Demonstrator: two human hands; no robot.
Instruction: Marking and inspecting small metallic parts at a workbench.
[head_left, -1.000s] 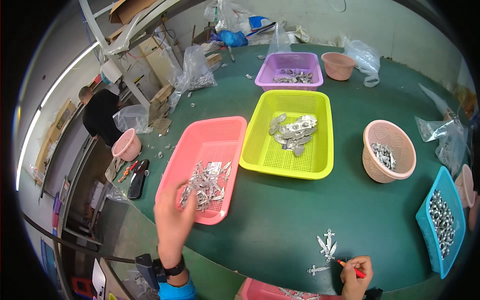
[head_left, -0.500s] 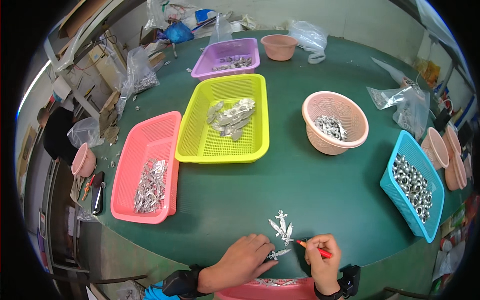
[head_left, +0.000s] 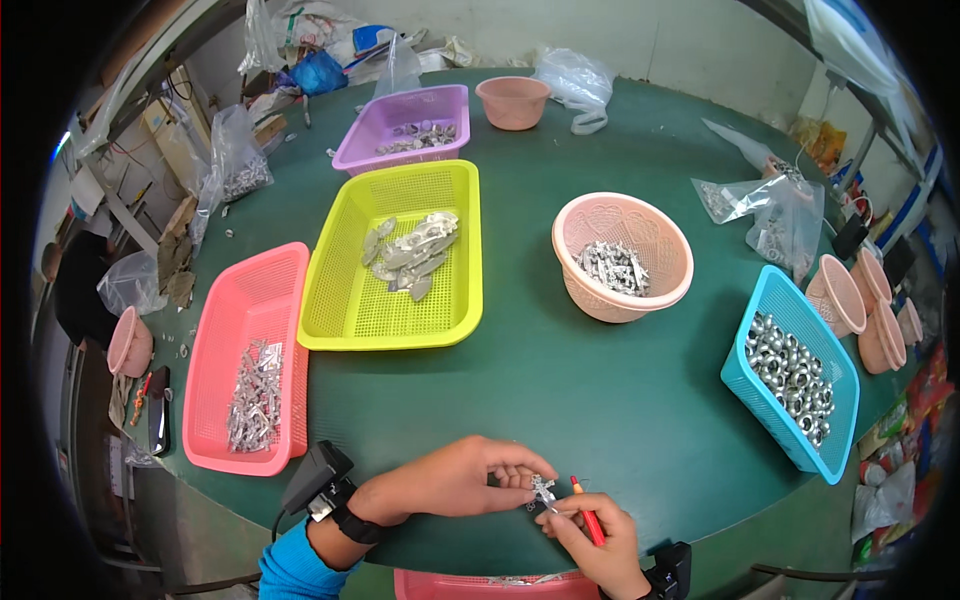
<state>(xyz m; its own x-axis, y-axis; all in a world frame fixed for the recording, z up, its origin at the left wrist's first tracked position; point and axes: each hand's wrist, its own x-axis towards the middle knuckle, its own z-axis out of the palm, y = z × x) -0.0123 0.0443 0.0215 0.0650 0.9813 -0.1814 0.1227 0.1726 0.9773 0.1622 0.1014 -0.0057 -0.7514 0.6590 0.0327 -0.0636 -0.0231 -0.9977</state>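
Observation:
My left hand [head_left: 455, 480] reaches in from the lower left and pinches a small silver metal part [head_left: 542, 490] at the near edge of the green table [head_left: 560, 390]. My right hand [head_left: 592, 535] meets it from below, fingers touching the same part while gripping a red pen-like tool [head_left: 586, 513]. Both hands sit close together just above the table edge. A black device [head_left: 316, 478] is strapped to my left wrist above a blue sleeve.
A pink tray [head_left: 250, 360] of silver parts lies left, a yellow tray [head_left: 395, 255] and purple tray [head_left: 405, 125] behind it. A round pink basket [head_left: 622, 255] stands centre, a blue basket [head_left: 795, 365] of metal rings right. Stacked pink bowls [head_left: 865, 300] and plastic bags [head_left: 760, 200] sit far right.
My left hand left the pink tray, swung right to the near table edge and lifted a metal part; my right hand joined it. The loose parts that lay on the table are no longer visible.

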